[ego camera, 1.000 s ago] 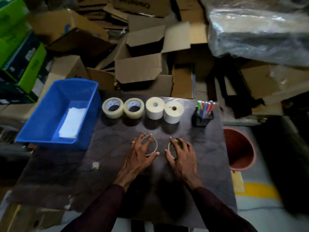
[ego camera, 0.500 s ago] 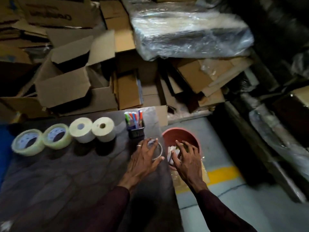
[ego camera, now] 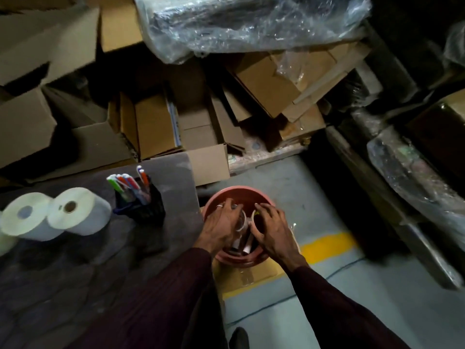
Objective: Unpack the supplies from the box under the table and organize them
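Pink bin (ego camera: 237, 190) below; left hand (ego camera: 221, 224) and right hand (ego camera: 273, 231), each grip clamped on a thin ring (ego camera: 241, 222). Light, crushable, I reckon; hold rims.

Dim room: grey floor (ego camera: 377, 298) with yellow stripe (ego camera: 327, 248), cardboard boxes (ego camera: 156, 124) piled behind.

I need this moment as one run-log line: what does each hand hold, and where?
left hand: grips thin ring | right hand: grips second thin ring | where: over red bin beside table
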### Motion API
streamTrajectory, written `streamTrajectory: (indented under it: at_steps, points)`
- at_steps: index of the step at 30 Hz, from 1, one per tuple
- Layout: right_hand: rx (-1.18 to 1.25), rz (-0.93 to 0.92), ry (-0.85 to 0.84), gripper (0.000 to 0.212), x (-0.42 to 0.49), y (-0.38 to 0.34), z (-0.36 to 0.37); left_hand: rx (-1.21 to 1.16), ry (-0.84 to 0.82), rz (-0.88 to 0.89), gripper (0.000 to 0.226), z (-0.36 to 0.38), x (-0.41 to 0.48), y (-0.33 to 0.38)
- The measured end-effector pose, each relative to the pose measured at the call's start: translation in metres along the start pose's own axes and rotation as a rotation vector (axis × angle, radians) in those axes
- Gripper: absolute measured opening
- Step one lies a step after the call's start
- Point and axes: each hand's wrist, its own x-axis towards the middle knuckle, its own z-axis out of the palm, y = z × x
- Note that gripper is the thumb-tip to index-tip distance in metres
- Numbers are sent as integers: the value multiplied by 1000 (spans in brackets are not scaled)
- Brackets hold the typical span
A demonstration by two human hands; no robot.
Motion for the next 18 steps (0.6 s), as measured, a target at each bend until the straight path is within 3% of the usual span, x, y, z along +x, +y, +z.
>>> streamTrajectory:
  at_steps: [8, 18]
  points:
    - [-30, -36, -181, 59, 19, 30, 54, 87, -139, -112, 67, 44, 35, -12]
    - [-61, -17, -276, 64, 33, 49, 86, 146, -121, -146, 62, 84, 71, -15]
